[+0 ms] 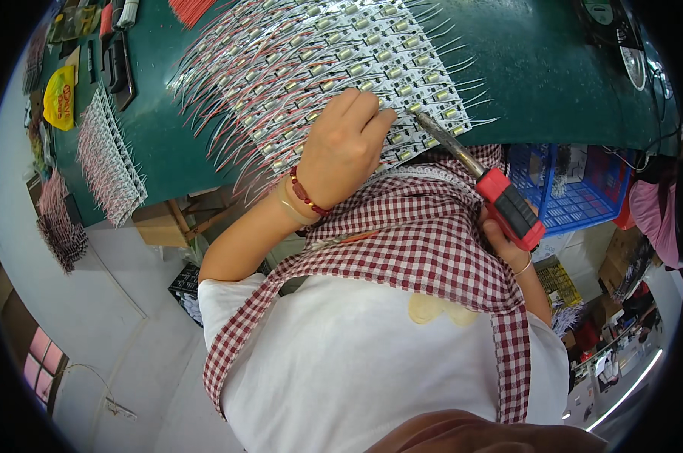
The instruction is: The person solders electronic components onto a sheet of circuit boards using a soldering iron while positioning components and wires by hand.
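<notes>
right hand (508, 240) gripping soldering iron (477, 174), tip pointing up-left

- Work table (553, 83): dark green top.
- Panel of small circuit boards (334, 57), far centre: white, with red and white wires fanning left.
- Soldering iron (492, 192), right: red and black handle, grey metal shaft.
- Apron (424, 241), near: red-and-white check.
- Shirt (356, 362): white.
- Bracelet (305, 193): red and dark beads.
- Crate (576, 189), right: blue.
- Bag (59, 97), far left: yellow.
</notes>
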{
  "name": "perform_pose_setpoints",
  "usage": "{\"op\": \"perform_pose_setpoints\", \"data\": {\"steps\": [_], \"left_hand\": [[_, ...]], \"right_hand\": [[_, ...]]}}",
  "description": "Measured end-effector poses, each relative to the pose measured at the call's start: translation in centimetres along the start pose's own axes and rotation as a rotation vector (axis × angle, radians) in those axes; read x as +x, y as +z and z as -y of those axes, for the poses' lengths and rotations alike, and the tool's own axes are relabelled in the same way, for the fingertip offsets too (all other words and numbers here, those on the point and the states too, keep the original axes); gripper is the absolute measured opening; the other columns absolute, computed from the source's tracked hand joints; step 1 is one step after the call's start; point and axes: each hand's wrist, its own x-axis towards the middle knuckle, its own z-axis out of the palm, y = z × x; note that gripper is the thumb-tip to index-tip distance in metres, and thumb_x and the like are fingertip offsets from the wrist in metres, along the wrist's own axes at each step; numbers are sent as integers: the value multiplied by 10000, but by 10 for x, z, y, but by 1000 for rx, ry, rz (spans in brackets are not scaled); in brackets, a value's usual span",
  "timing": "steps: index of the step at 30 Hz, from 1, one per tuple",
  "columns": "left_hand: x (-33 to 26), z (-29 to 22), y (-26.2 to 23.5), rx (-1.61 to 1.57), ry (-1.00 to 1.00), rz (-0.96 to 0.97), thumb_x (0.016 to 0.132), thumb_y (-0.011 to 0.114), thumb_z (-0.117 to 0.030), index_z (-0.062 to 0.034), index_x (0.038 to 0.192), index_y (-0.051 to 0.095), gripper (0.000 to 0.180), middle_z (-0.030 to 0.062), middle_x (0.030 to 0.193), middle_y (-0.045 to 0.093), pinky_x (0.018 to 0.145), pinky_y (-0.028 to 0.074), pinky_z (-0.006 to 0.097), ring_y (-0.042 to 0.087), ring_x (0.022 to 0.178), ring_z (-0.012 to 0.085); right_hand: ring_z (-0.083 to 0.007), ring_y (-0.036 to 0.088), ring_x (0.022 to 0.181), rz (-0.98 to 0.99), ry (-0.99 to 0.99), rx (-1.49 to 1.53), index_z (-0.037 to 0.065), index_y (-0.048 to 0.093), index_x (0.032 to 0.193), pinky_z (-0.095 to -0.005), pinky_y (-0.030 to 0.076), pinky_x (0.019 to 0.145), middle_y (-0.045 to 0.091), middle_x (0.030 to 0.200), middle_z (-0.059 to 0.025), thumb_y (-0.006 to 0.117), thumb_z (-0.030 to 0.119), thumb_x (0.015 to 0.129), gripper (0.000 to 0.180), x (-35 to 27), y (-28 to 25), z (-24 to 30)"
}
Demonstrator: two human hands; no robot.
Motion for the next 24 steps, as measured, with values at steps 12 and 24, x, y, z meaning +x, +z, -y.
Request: {"op": "perform_pose_setpoints", "data": {"steps": [12, 24], "left_hand": [[0, -1, 2, 31, 22, -17, 665, 633, 64, -7, 881, 612, 228, 86, 729, 434, 601, 401, 356, 468, 681, 251], [3, -10, -2, 396, 87, 37, 698, 601, -74, -75, 883, 629, 188, 18, 812, 531, 700, 374, 336, 537, 789, 176]], "right_hand": [[-259, 604, 573, -42, 48, 18, 42, 641, 742, -334, 477, 522, 617, 672, -80, 652, 151, 632, 156, -5, 0, 2], [-268, 604, 589, -35, 210, 136, 34, 639, 738, -333, 472, 540, 616, 679, -85, 661, 178, 676, 158, -26, 2, -6]]}}
